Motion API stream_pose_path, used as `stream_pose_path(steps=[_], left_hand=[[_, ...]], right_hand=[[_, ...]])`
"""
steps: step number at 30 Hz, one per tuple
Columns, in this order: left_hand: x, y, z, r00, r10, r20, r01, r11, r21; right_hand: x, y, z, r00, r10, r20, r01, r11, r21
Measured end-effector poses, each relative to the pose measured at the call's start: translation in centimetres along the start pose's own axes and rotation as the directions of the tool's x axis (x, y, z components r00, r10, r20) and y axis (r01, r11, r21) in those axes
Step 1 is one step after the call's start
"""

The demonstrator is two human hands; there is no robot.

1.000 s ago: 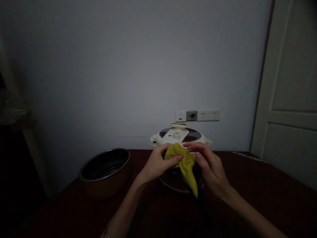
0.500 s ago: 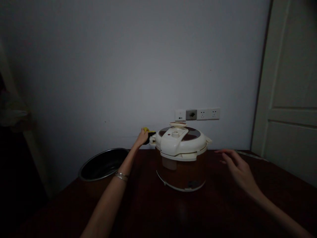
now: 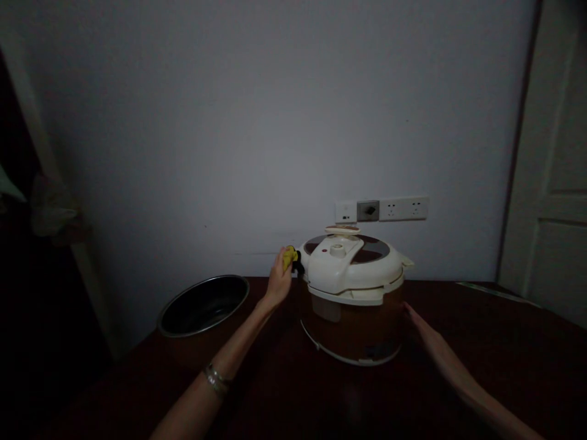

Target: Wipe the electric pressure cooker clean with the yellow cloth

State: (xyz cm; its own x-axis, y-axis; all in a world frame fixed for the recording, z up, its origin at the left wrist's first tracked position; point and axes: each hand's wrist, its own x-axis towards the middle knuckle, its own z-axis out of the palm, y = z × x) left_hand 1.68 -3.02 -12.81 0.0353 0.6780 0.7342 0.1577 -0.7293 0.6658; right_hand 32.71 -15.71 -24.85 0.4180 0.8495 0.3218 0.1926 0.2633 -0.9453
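Note:
An electric pressure cooker (image 3: pixel 342 278) with a cream lid and a dark brown body stands on the table, its lid on. My left hand (image 3: pixel 277 282) is closed around a yellow and black cloth (image 3: pixel 289 257), held against or very close to the lid's left side. On the opposite side, my right hand (image 3: pixel 424 330) has its fingers stretched out, the tips at the cooker's right wall. Part of those fingers is hidden behind the body. A dark inner pot (image 3: pixel 202 308) with a metal rim sits left of my left forearm.
Wall sockets (image 3: pixel 403 208) are set in the pale wall (image 3: pixel 275 122) behind the cooker. A thin pale strip (image 3: pixel 498 292) lies along the back right of the dark red table (image 3: pixel 348 409). A door (image 3: pixel 557 201) stands at the right.
My right hand has moved left and down to the cooker's side. My left hand has shifted slightly with the cloth, now turned more toward me. The view has swung a little left.

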Motion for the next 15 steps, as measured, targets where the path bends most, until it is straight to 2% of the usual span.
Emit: stream_pose_path(steps=[2, 4, 7, 11, 13, 15], left_hand=[[-2.3, 0.5, 0.4, 0.995, 0.092, 0.048, -0.094, 0.994, 0.057], [-3.0, 0.9, 0.9, 0.994, 0.103, 0.049, -0.105, 0.992, 0.063], [-1.3, 1.2, 1.7, 0.997, -0.048, -0.065, 0.047, 0.999, -0.020], [1.6, 1.2, 2.6, 0.939, -0.263, -0.222, 0.223, 0.956, -0.190], [1.6, 1.3, 3.1, 0.903, -0.324, -0.283, 0.276, 0.941, -0.196], [0.6, 1.4, 3.5, 0.877, -0.358, -0.320, 0.317, 0.932, -0.174]], right_hand=[[-0.3, -0.5, -0.1, 0.999, 0.043, -0.005, -0.043, 0.999, 0.004], [-0.5, -0.8, -0.2, 0.999, 0.052, -0.005, -0.052, 0.998, 0.017], [-0.7, -0.6, -0.4, 0.998, 0.066, 0.015, -0.067, 0.997, 0.043], [-0.7, 0.0, -0.4, 0.997, 0.053, 0.055, -0.056, 0.997, 0.059], [-0.7, 0.1, -0.3, 0.998, 0.043, 0.054, -0.046, 0.998, 0.047], [-0.8, -0.1, -0.1, 0.998, 0.045, 0.052, -0.048, 0.997, 0.053]])
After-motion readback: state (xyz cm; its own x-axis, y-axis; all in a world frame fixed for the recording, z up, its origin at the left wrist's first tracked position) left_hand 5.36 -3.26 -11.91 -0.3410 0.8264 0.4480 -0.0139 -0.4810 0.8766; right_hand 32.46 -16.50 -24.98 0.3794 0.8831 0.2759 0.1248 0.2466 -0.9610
